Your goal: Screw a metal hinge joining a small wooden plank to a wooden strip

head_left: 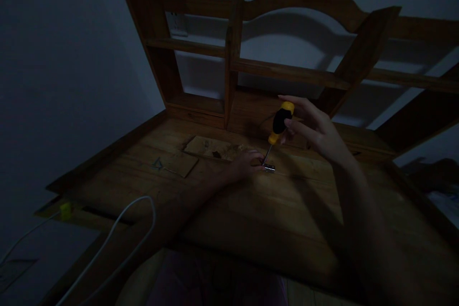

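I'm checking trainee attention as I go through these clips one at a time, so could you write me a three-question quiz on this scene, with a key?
1. Which hand holds the screwdriver?
A) left
B) right
C) both

2. True or false: the screwdriver is pointing upward.

3. Fill in the blank: the screwdriver's handle is black and ____.

Key:
1. B, the right hand.
2. False; it slants down toward the small shiny metal piece beside the fingers of the left hand.
3. yellow
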Action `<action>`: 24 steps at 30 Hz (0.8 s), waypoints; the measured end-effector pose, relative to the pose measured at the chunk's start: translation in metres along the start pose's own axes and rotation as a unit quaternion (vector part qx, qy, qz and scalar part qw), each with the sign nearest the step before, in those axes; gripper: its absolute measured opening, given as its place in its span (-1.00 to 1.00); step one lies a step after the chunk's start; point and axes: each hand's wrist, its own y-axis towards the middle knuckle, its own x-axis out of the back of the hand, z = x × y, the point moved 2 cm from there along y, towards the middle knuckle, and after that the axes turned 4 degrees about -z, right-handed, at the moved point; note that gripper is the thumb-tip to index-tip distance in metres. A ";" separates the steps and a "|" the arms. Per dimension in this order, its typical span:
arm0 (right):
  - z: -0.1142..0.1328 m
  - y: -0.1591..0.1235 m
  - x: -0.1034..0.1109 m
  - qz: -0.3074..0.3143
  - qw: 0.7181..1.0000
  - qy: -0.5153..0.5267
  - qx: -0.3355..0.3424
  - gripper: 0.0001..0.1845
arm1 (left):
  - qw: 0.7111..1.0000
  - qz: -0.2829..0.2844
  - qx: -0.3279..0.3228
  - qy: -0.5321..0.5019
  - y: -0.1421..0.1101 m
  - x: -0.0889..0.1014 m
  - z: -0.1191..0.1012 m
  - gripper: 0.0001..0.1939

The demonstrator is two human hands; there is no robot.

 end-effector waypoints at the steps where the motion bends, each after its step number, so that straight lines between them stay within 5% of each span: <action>1: 0.000 0.000 0.001 0.001 1.000 0.005 -0.003 -0.46 | 1.000 0.001 0.001 -0.002 0.000 0.000 0.000 -0.84; 11: -0.018 0.007 -0.012 -0.127 0.988 -0.085 0.013 -0.55 | 1.000 -0.002 -0.005 0.003 0.000 0.001 -0.002 -0.84; 20: -0.010 0.004 -0.004 -0.005 0.998 0.046 -0.035 -0.61 | 1.000 0.003 0.000 -0.009 0.001 0.000 0.003 -0.81; 24: -0.010 0.004 -0.005 -0.011 0.999 0.026 -0.029 -0.46 | 1.000 -0.003 0.008 -0.002 0.000 0.001 -0.001 -0.78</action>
